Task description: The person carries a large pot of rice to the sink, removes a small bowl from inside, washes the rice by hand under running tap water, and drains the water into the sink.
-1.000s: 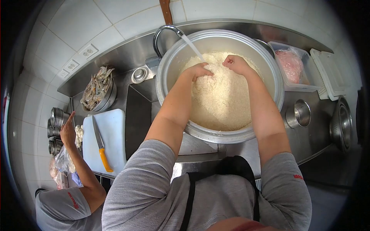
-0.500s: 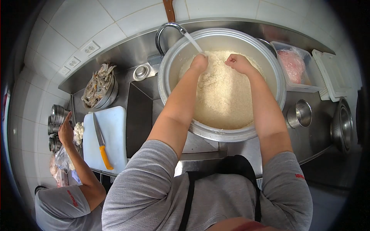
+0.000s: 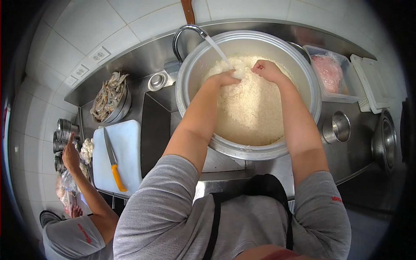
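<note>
Partly open, the left hand (image 3: 224, 78) touches the rice (image 3: 253, 110)

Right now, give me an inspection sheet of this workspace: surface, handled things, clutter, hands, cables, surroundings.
Surface: grey steel counter, with a yellow-handled steel knife on a white cutting board.
Handled things: pale rice-like grains in a large round silver metal pot; water running from a curved chrome faucet.
Clutter: round metal bowl of grey shrimp; clear plastic container with a pink wrapped bundle.
Hands: left hand at the grains by the water, grip unclear; right hand curled over them.
Cables: nothing seen.
Surroundings: white tiled wall; co-worker's hand.
</note>
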Demonstrator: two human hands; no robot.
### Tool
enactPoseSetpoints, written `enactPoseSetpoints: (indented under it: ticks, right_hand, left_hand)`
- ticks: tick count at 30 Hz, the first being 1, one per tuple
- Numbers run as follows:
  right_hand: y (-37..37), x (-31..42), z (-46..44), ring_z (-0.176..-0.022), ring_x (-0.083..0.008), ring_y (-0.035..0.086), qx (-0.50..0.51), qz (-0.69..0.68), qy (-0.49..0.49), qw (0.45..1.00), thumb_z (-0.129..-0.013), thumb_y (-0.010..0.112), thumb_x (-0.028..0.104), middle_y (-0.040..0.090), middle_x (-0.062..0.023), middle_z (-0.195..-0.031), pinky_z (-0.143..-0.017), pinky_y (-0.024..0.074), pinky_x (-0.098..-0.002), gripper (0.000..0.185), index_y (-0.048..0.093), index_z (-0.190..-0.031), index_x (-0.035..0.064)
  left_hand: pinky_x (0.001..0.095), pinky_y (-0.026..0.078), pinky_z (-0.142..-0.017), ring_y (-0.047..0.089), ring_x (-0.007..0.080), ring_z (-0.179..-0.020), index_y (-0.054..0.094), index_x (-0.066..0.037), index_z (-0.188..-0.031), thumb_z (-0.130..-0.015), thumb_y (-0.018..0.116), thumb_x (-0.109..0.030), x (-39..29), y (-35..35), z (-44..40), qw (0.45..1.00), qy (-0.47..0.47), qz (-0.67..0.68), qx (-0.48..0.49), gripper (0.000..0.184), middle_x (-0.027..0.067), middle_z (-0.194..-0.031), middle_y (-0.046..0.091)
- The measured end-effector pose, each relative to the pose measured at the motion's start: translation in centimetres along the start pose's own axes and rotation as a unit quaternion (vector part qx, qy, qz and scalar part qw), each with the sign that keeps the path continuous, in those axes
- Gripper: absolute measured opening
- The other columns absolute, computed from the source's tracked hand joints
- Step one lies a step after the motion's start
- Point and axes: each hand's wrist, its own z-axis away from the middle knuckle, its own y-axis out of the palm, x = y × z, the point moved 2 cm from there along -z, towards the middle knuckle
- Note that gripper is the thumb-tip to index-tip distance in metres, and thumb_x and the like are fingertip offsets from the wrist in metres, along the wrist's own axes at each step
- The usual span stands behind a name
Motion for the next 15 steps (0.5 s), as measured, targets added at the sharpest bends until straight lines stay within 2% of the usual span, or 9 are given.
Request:
enactPoseSetpoints:
  ticks: [1, 4, 5, 7, 8, 10, 11, 13, 15]
  right_hand:
    - [0.0, 0.0, -0.1, -0.069, -0.0177, 0.055, 0.0, -0.003, -0.01, 1.0, -0.076, 0.064, 0.029, 0.06, -0.0072, -0.076, -0.065, 0.0435, -0.0303, 0.024, 0.06, -0.081, 0.0051]
    - [0.2, 0.1, -0.3, -0.069, -0.0179, 0.055, 0.001, -0.005, -0.021, 1.0, -0.076, 0.064, 0.028, 0.06, -0.0075, -0.075, -0.065, 0.0435, -0.0304, 0.024, 0.06, -0.081, 0.005]
    - [0.1, 0.0, -0.3, -0.069, -0.0179, 0.055, 0.002, -0.002, -0.018, 1.0, -0.076, 0.064, 0.028, 0.06, -0.0077, -0.075, -0.065, 0.0435, -0.0305, 0.024, 0.06, -0.08, 0.005]
    - [0.0, 0.0, -0.3, -0.069, -0.018, 0.055, -0.001, -0.001, -0.016, 1.0, -0.076, 0.065, 0.029, 0.06, -0.0078, -0.075, -0.065, 0.0435, -0.0306, 0.024, 0.06, -0.08, 0.005]
    - [0.1, 0.0, -0.3, -0.069, -0.0181, 0.055, -0.002, -0.001, -0.016, 1.0, -0.075, 0.065, 0.029, 0.06, -0.0078, -0.075, -0.065, 0.0435, -0.0307, 0.025, 0.06, -0.08, 0.0049]
    - [0.1, 0.2, -0.1, -0.068, -0.0159, 0.054, -0.001, 0.0, -0.025, 1.0, -0.077, 0.064, 0.027, 0.059, -0.0062, -0.073, -0.064, 0.043, -0.0293, 0.024, 0.06, -0.081, 0.0043]
    - [-0.1, 0.3, -0.1, -0.066, -0.0137, 0.053, -0.001, 0.004, -0.034, 0.999, -0.078, 0.063, 0.026, 0.058, -0.0045, -0.071, -0.062, 0.0425, -0.0279, 0.023, 0.06, -0.082, 0.0038]
    - [-0.1, 0.4, -0.1, -0.067, -0.0137, 0.053, -0.004, 0.006, -0.033, 0.999, -0.078, 0.063, 0.026, 0.058, -0.0048, -0.072, -0.062, 0.0425, -0.0279, 0.023, 0.06, -0.082, 0.0037]
    - [0.0, 0.5, -0.1, -0.067, -0.0138, 0.053, -0.006, 0.01, -0.032, 0.999, -0.078, 0.063, 0.026, 0.058, -0.005, -0.072, -0.063, 0.0425, -0.0278, 0.023, 0.06, -0.082, 0.0037]
  left_hand:
    - [0.0338, 0.024, -0.103, 0.017, 0.03, -0.132, 0.022, -0.018, -0.139, -0.065, 0.066, -0.027, -0.7, -0.1, 1.2, 0.994, -0.023, 0.07, 0.075, 0.087, 0.0138, -0.142, 0.02]
    - [0.038, 0.025, -0.102, 0.022, 0.0285, -0.13, 0.032, -0.017, -0.135, -0.065, 0.067, -0.029, -3.4, -1.2, 5.1, 0.986, 0.014, 0.087, 0.14, 0.079, 0.0128, -0.138, 0.03]
    - [0.038, 0.025, -0.102, 0.022, 0.0285, -0.13, 0.032, -0.017, -0.135, -0.065, 0.067, -0.029, -2.5, -0.8, 3.5, 0.986, 0.014, 0.086, 0.141, 0.079, 0.0128, -0.138, 0.03]
    - [0.0446, 0.029, -0.099, 0.032, 0.0283, -0.124, 0.044, -0.015, -0.126, -0.064, 0.069, -0.031, -1.5, -0.1, 0.3, 0.989, 0.111, 0.016, 0.099, 0.069, 0.0101, -0.131, 0.04]
    - [0.0446, 0.029, -0.099, 0.032, 0.0283, -0.124, 0.044, -0.015, -0.126, -0.064, 0.069, -0.031, -1.7, 0.3, -0.2, 0.989, 0.11, 0.016, 0.099, 0.069, 0.0101, -0.131, 0.04]
    - [0.0395, 0.032, -0.097, 0.038, 0.0248, -0.12, 0.045, -0.013, -0.125, -0.064, 0.068, -0.031, -4.2, -0.5, 2.1, 0.959, 0.086, -0.261, -0.068, 0.068, 0.0087, -0.13, 0.043]
    - [0.0395, 0.032, -0.097, 0.038, 0.0248, -0.12, 0.045, -0.013, -0.125, -0.064, 0.068, -0.031, -4.4, -0.5, 2.7, 0.959, 0.086, -0.262, -0.07, 0.068, 0.0087, -0.13, 0.043]
    - [0.0417, 0.032, -0.098, 0.037, 0.0268, -0.121, 0.042, -0.017, -0.127, -0.068, 0.064, -0.03, -4.1, -1.3, 3.3, 0.905, 0.016, -0.393, -0.158, 0.065, 0.0044, -0.131, 0.041]
    - [0.0424, 0.03, -0.099, 0.034, 0.0277, -0.123, 0.04, -0.017, -0.129, -0.07, 0.062, -0.031, -1.3, -1.6, 1.8, 0.92, 0.014, -0.35, -0.175, 0.065, 0.0065, -0.133, 0.039]
